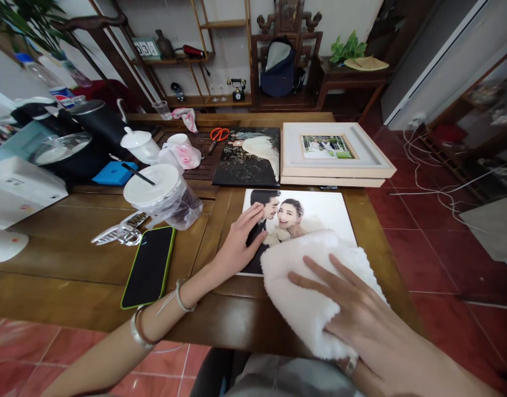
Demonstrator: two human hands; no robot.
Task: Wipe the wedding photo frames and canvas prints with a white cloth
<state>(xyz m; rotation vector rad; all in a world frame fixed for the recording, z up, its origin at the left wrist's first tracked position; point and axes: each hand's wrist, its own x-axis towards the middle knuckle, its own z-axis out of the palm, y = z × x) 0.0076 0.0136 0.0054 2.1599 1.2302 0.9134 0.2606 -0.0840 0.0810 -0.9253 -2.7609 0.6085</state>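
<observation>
Left hand: (pixel 242 236) lying flat, palm down, its fingers extending close together and its thumb standing a little apart; holding nothing, touching the face of the photo.
Left forearm: reaching up from the lower left across the table edge, bearing a bangle and a thinner band near the wrist.
Right hand: (pixel 346 295) spreading its fingers wide over the cloth (pixel 280 275), pressing on it from above rather than gripping it; the thumb is not showing clearly.
Right forearm: coming in from the lower right, slanting up and leftward, wrist low near the table's front edge.
Cloth: white and fluffy, covering the photo's lower right part and hanging past its near edge.
Photo: (pixel 330 212) lying face up on the table (pixel 220 322), in front of the dark print (pixel 247 165) and the frame (pixel 377 165).
Left of hands: the phone (pixel 149 267) is lying screen up; the lidded cup (pixel 150 187) is standing behind it.
Beyond: scissors (pixel 219 137) are resting beside the dark print.
</observation>
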